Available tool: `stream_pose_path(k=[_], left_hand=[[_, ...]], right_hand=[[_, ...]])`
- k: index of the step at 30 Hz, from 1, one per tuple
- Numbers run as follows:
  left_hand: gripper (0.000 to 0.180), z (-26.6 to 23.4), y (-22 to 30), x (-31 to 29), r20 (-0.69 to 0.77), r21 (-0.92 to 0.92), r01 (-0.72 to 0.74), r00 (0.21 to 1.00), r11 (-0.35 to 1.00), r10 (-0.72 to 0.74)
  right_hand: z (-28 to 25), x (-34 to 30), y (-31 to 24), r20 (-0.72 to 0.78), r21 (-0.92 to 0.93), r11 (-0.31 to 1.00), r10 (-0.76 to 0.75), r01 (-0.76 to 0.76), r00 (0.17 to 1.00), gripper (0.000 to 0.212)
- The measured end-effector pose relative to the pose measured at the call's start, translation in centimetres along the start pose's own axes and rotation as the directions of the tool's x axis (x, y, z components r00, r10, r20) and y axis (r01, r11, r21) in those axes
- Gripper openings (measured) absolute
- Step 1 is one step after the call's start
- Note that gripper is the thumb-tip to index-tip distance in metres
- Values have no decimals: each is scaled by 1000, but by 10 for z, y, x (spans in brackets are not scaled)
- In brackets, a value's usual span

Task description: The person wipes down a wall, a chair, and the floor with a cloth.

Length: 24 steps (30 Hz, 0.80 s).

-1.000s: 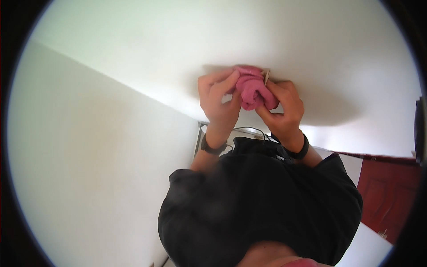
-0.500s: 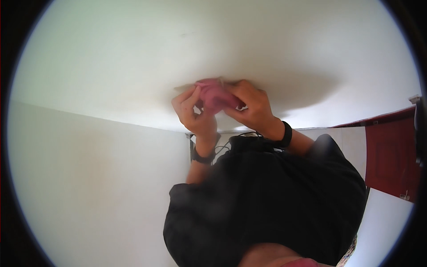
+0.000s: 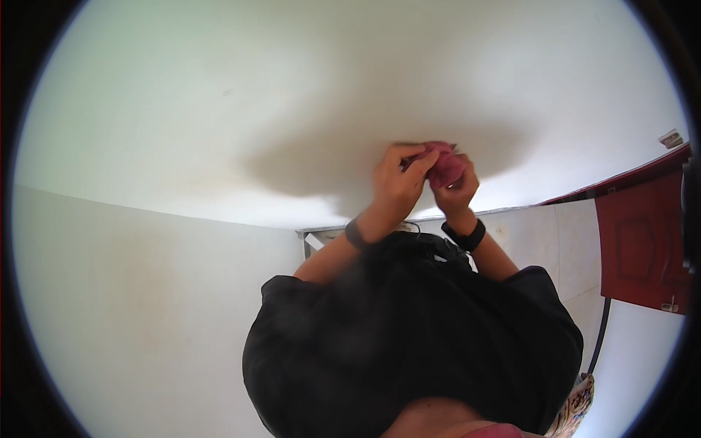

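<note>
A crumpled dusky-pink cloth (image 3: 447, 169) is bunched between my two hands, in front of a broad white surface. My left hand (image 3: 396, 181) pinches its left side, with the fingers curled and the thumb pressed over the folds. Lower on the right, my right hand (image 3: 458, 191) is closed round the other side, and the cloth partly covers its fingers. A small dark tip (image 3: 454, 147) shows at the top of the cloth; what it belongs to cannot be made out. Both wrists carry black bands.
Soft shadows of my arms fall on the white surface (image 3: 219, 131). A dark red panelled door (image 3: 635, 248) stands at the right, with a small fitting (image 3: 670, 139) above it. Patterned fabric (image 3: 573, 409) shows at the lower right. A pale wall (image 3: 109, 292) fills the left.
Both hands have moved to the right with the cloth. It is bunched smaller now, and the left hand has come over its near side. The view has shifted slightly.
</note>
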<state>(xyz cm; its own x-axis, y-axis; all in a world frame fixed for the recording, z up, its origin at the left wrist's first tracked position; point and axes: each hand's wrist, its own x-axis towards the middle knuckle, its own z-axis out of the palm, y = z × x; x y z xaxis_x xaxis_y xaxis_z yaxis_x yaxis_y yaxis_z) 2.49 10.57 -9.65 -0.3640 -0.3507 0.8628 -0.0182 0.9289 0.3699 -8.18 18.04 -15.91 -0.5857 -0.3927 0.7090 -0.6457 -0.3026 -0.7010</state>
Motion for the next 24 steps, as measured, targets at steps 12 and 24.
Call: stream_pose_path(k=[12, 24], left_hand=[[40, -98, -40, -14, -140, 137, 108, 986, 985, -89], [35, -88, -7, 43, -229, 82, -59, 970, 995, 77]], right_hand=[[71, 20, -68, 337, 48, 951, -302, 304, 892, 39], [32, 73, -129, 242, -93, 962, -230, 258, 943, 39]])
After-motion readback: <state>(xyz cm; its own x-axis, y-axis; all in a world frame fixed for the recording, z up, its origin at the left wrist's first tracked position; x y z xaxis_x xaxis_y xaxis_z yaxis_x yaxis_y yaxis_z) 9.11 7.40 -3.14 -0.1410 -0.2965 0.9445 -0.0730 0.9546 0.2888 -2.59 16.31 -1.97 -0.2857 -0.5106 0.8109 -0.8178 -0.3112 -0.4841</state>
